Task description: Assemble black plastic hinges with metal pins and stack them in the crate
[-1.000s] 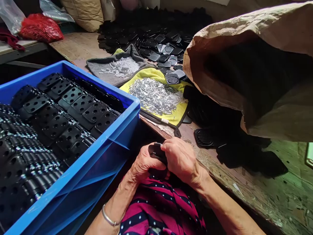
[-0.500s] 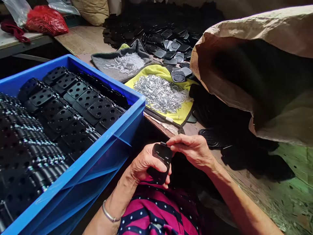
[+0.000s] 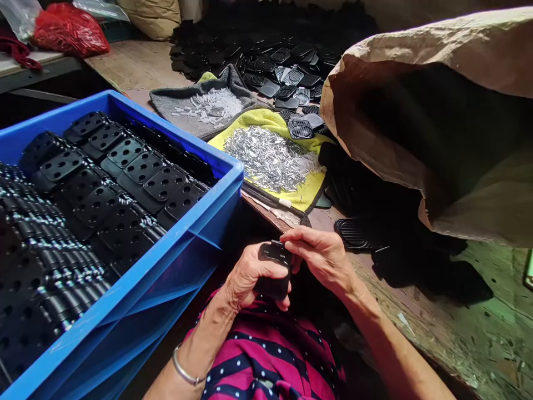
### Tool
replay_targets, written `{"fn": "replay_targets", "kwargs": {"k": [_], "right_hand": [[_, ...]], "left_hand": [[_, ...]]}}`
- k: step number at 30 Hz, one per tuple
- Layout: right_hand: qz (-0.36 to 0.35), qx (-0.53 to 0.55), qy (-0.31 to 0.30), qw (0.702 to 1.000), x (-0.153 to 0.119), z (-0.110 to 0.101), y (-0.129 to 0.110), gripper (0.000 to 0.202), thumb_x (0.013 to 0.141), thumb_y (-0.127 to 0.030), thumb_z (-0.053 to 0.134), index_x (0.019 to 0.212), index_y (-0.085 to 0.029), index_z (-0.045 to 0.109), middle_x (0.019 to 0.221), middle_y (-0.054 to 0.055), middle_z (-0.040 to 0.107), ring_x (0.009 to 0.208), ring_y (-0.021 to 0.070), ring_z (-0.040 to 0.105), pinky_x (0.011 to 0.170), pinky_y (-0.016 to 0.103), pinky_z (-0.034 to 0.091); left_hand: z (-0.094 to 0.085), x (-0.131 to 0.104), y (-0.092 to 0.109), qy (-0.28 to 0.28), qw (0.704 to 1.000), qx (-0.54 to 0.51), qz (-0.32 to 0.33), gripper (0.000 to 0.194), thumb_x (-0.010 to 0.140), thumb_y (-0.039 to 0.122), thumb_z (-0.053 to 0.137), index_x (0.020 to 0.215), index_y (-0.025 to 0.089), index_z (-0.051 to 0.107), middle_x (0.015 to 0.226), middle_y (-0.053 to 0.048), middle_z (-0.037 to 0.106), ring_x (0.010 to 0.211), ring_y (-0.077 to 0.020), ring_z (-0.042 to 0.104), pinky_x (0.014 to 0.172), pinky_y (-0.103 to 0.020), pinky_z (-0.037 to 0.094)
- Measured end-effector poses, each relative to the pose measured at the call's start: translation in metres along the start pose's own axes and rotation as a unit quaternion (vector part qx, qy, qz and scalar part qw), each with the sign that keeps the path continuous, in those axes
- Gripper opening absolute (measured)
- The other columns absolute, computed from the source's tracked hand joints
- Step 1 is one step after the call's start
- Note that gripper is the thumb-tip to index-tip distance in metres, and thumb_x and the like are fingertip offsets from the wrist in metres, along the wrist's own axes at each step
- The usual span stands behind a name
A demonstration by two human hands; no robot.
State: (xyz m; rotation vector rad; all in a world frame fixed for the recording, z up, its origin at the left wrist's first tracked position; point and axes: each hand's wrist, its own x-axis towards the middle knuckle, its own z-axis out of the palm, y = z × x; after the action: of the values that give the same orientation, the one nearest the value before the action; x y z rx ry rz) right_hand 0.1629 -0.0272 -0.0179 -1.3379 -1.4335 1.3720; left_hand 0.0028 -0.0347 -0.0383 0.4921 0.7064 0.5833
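In front of my body, my left hand (image 3: 250,272) is wrapped round a flat black plastic piece (image 3: 272,283) with rounded corners, the thumb lying across its face. My right hand (image 3: 318,253) is closed in a pinch at the piece's upper right edge. Whatever sits between those fingertips is too small to make out. Beyond the hands, a yellow cloth (image 3: 260,116) bears a heap of small shiny metal pins (image 3: 270,158). On a grey cloth (image 3: 170,105) behind it lie small white pieces (image 3: 212,105).
At left stands a blue crate (image 3: 175,239) packed with black hinged pieces (image 3: 144,166). Many loose black plates (image 3: 266,66) are piled at the back. A large open paper sack (image 3: 375,61) leans in from the right. Back left is a red bag (image 3: 70,30).
The view has shifted slightly, so the scene sits a little further left. The black piece has tilted a bit in my left hand. My right fingers stay at its upper edge.
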Motion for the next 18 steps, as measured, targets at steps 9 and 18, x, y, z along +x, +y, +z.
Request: {"fn": "replay_targets", "kwargs": {"k": [9, 18], "right_hand": [[-0.112, -0.182, 0.018, 0.977, -0.017, 0.024, 0.010, 0.033, 0.076, -0.023, 0.064, 0.108, -0.018, 0.056, 0.093, 0.006, 0.064, 0.079, 0.0169, 0.061, 0.071, 0.029, 0.050], [-0.057, -0.154, 0.079, 0.983, -0.017, 0.023, 0.000, 0.007, 0.080, -0.026, 0.054, 0.084, -0.020, 0.055, 0.072, 0.000, 0.060, 0.062, 0.0134, 0.055, 0.056, 0.024, 0.044]], "left_hand": [[0.000, 0.003, -0.006, 0.112, 0.993, -0.032, 0.009, 0.032, 0.075, 0.043, 0.058, 0.082, 0.012, 0.059, 0.055, -0.003, 0.060, 0.040, -0.0188, 0.058, 0.037, -0.029, 0.047], [0.011, -0.008, -0.005, 0.076, 0.995, -0.005, 0.059, 0.034, 0.059, 0.019, 0.056, 0.092, 0.011, 0.062, 0.059, -0.004, 0.063, 0.043, -0.0202, 0.059, 0.040, -0.031, 0.049]]}}
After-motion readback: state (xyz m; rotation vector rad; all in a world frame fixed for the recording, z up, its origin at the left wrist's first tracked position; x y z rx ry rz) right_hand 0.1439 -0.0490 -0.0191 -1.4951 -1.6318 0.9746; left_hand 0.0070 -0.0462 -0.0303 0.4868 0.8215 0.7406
